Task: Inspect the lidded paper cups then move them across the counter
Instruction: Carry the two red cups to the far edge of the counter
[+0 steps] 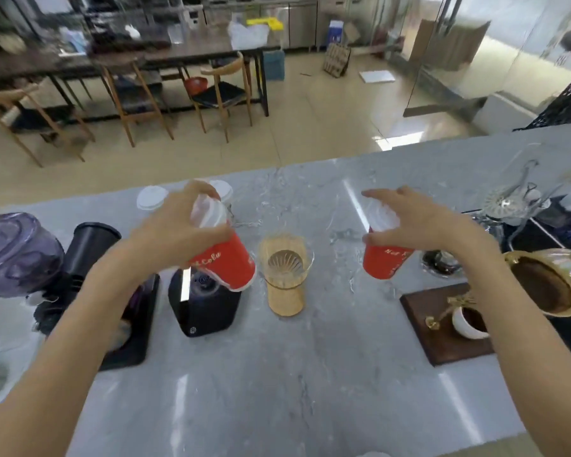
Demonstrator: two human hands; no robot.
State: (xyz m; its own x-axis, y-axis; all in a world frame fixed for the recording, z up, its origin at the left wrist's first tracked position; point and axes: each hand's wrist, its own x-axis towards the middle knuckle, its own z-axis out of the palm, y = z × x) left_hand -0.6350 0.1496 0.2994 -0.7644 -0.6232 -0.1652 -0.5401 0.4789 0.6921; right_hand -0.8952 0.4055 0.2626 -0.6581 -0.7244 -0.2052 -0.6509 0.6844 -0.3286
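Grey counter (310, 374); lidded red cups (223, 262) in hands (175, 222).

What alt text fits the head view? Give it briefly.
Each hand, left hand and right hand, grips a red lidded paper cup, left cup and right cup, above a grey marble counter, flanking a glass dripper.

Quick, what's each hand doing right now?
Left hand: closed around a tilted red paper cup.
Right hand: gripping another red cup by its lid end.
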